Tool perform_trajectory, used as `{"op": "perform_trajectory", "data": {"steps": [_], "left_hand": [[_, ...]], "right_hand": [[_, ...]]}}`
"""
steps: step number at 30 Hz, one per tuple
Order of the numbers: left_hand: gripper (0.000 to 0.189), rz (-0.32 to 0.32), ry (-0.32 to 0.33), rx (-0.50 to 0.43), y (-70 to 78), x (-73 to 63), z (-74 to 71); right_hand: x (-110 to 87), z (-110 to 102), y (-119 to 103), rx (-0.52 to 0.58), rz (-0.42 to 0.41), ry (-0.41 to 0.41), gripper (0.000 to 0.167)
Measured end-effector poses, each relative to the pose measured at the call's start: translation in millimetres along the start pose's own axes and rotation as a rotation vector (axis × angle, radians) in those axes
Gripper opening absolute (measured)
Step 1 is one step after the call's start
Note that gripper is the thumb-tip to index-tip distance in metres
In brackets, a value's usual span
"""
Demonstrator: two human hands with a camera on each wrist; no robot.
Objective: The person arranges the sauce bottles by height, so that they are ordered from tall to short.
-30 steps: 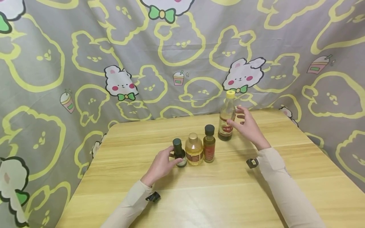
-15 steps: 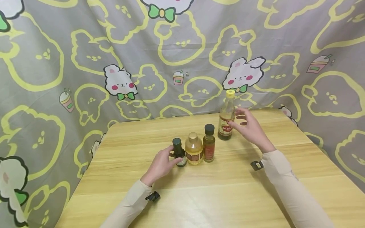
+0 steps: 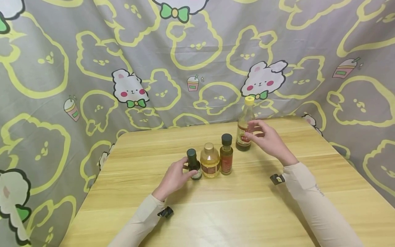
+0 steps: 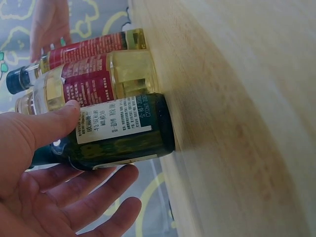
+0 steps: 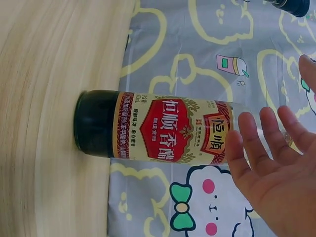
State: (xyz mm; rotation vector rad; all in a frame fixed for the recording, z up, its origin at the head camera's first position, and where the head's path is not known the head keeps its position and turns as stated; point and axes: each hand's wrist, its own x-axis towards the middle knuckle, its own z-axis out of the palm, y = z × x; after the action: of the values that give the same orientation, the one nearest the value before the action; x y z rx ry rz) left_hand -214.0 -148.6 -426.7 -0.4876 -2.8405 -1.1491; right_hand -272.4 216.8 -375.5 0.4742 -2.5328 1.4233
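My left hand (image 3: 173,177) holds a small dark green glass bottle (image 3: 194,166) upright on the table. In the left wrist view the thumb lies on the white label of this green bottle (image 4: 118,123), with the fingers on its other side. Farther back on the right, my right hand (image 3: 269,140) is beside a tall vinegar bottle (image 3: 243,120) with a yellow cap. In the right wrist view its fingers are spread, relaxed, near the neck end of the vinegar bottle (image 5: 168,129); whether they touch the glass I cannot tell.
Right of the green bottle stand a round golden oil bottle (image 3: 210,167) and a slim black-capped bottle (image 3: 226,161) with a red label, close together in a row. The wooden table (image 3: 222,212) ends at a patterned grey curtain (image 3: 216,55).
The right hand's fingers have moved left from beside the vinegar bottle to in front of its upper label, and the forearm has shifted slightly right. The left hand and bottles keep their places.
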Motion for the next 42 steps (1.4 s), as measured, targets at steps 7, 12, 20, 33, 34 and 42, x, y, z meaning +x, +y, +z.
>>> {"op": "perform_trajectory", "data": {"steps": [7, 12, 20, 33, 34, 42], "left_hand": [[0.044, 0.006, 0.002, 0.004, -0.5, 0.0, 0.0], [0.044, 0.006, 0.002, 0.003, -0.3, -0.2, 0.0], [0.045, 0.001, 0.005, 0.002, -0.1, -0.2, 0.2], [0.045, 0.009, 0.008, 0.014, 0.0, -0.1, 0.2], [0.045, 0.008, 0.009, 0.011, 0.3, -0.1, 0.2], [0.045, 0.007, 0.011, 0.009, 0.5, -0.4, -0.1]], "right_hand": [[-3.1, 5.6, -0.5, -0.023, -0.025, -0.048, 0.044], [-4.5, 14.3, 3.9, -0.021, -0.040, -0.086, 0.043], [-6.5, 29.7, 5.2, -0.011, -0.084, -0.181, 0.044], [-12.4, 46.3, -1.0, -0.023, -0.104, -0.259, 0.041], [-12.7, 47.3, -1.2, -0.024, -0.106, -0.263, 0.041], [-15.8, 51.1, -5.9, -0.028, -0.128, -0.277, 0.046]]}}
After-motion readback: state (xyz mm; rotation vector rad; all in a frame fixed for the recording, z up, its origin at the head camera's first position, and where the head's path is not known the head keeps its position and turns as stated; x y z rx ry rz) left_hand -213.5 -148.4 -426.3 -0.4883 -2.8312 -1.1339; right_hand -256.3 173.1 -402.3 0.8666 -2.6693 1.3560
